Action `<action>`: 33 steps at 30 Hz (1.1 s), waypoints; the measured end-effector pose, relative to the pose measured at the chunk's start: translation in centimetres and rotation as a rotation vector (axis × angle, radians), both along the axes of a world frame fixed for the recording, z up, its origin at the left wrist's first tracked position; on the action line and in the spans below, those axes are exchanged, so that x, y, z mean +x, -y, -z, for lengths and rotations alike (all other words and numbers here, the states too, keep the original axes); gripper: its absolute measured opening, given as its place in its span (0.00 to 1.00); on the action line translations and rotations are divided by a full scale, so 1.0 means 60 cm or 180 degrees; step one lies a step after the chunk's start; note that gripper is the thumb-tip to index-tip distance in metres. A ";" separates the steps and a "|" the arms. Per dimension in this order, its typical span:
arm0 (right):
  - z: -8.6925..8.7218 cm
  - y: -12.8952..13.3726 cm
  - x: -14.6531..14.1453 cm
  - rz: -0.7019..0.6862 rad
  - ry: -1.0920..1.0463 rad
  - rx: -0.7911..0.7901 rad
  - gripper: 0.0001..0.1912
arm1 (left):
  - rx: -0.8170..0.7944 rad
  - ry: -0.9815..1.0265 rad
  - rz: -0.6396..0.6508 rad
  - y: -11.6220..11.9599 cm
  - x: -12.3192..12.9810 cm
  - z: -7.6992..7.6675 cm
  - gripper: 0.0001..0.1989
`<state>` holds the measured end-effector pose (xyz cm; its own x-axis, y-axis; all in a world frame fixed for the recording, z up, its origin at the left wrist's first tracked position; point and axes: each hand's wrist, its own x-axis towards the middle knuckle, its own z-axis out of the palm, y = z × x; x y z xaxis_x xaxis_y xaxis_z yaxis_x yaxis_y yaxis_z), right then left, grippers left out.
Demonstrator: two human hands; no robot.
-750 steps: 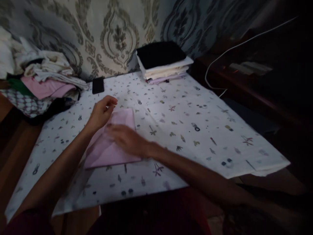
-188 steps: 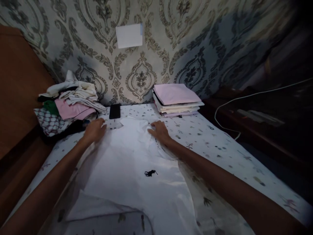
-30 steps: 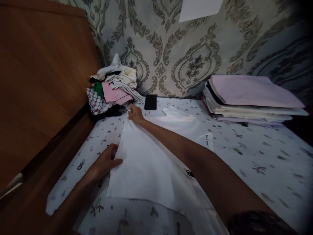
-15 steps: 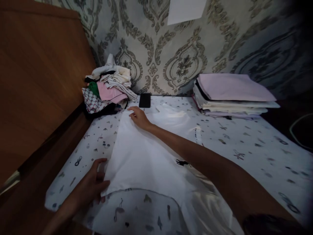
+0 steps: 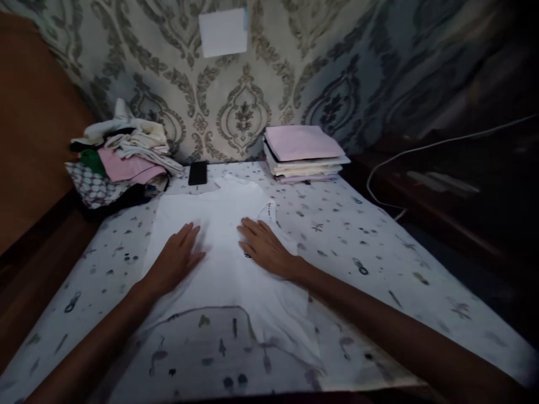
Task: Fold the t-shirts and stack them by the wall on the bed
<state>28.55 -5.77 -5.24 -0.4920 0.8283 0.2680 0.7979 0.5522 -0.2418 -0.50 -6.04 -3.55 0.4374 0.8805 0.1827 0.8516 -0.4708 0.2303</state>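
Note:
A white T-shirt (image 5: 219, 280) lies spread on a white sheet with small printed figures (image 5: 337, 235). Its lower hem faces me and its right side is wrinkled. My left hand (image 5: 177, 255) rests flat on the left part of the shirt, fingers stretched out. On the right part lies my right hand (image 5: 267, 247), also flat with its fingers extended. A small dark print on the shirt peeks out by the right fingers, mostly covered by that hand. Neither hand grips the cloth.
At the back left sits a heap of crumpled clothes (image 5: 130, 163), with a black phone (image 5: 197, 173) beside it. A neat stack of folded clothes (image 5: 303, 146) stands back right against the patterned wall. A white cable (image 5: 404, 154) runs along the right. Brown wooden furniture (image 5: 33, 123) borders the left.
My right hand has left the shirt's far left corner and come back to its right side. My left hand has moved from the lower left edge onto the shirt. The view has swung right.

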 end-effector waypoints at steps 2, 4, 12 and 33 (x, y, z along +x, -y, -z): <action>0.004 0.021 0.037 0.0146 -0.0049 0.0100 0.21 | 0.0148 -0.0343 -0.0009 -0.007 -0.012 0.034 0.30; 0.009 0.041 0.078 0.0276 -0.0113 0.0145 0.21 | 0.0257 -0.0565 -0.0124 -0.005 -0.039 0.050 0.30; 0.012 0.093 0.162 0.1173 -0.0750 -0.0175 0.21 | 0.0292 -0.0490 0.0043 0.043 -0.021 -0.004 0.25; -0.017 0.079 0.127 0.1181 -0.2841 -0.0625 0.09 | -0.0676 -0.1113 0.1886 -0.186 0.381 -0.081 0.19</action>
<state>36.17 -10.53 -4.23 0.1241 0.9587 0.2559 0.3924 0.1894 -0.9001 22.39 5.11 1.29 0.8542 0.4782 -0.2042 0.5077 -0.8519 0.1287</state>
